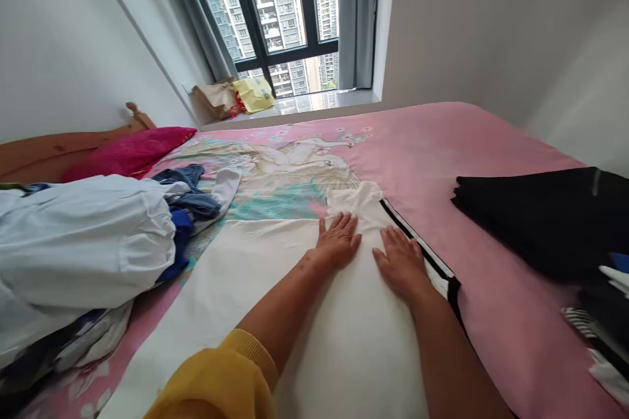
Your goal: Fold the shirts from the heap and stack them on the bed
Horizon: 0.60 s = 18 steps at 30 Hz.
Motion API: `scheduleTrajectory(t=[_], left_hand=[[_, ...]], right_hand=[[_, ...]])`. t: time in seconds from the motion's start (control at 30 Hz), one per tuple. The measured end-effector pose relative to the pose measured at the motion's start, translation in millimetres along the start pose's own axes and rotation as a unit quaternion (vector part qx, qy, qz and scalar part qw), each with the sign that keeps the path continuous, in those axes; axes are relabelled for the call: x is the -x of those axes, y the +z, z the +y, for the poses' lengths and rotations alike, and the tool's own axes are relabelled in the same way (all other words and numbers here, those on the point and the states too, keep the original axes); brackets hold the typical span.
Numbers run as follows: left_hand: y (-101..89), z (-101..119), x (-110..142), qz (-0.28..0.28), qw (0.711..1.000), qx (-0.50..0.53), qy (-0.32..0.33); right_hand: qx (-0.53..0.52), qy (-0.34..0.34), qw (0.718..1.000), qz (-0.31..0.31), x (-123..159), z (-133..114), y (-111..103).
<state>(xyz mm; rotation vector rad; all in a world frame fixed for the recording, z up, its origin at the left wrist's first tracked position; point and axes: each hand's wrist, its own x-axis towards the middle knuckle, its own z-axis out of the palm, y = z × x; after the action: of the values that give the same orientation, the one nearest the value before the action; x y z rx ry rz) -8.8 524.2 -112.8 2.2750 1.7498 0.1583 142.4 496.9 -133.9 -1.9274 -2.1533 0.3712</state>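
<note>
A white garment with black trim along one edge (275,262) lies spread flat on the bed, its near part running out of view below. My left hand (340,240) rests palm down on its upper part, fingers stretched out. Just to the right, my right hand (403,262) also presses flat on the cloth, beside the black stripe (417,239). Both hands have their fingers apart and hold nothing. A short section of the white cloth (361,195) extends beyond my fingertips toward the window.
Pink patterned bedding (422,144) covers the bed. On the left is a heap of clothes with a white garment (88,236) on top and blue jeans (189,190). Folded black clothing (545,216) lies right. Bags (253,93) stand on the windowsill; a red pillow (132,152) lies by the headboard.
</note>
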Motion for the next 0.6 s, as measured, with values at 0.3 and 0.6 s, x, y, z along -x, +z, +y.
scheduleTrajectory(t=[0.3,0.6], left_hand=[[-47.9,-178.7,171.0,0.023,0.955,-0.104,-0.277],[-46.8,-185.8,329.4,-0.005,0.964,-0.177,-0.199]], right_hand=[[0.022,0.025,0.999,0.003,-0.1,4.8,5.4],[0.032,0.021,0.999,0.019,-1.2,10.6,15.1]])
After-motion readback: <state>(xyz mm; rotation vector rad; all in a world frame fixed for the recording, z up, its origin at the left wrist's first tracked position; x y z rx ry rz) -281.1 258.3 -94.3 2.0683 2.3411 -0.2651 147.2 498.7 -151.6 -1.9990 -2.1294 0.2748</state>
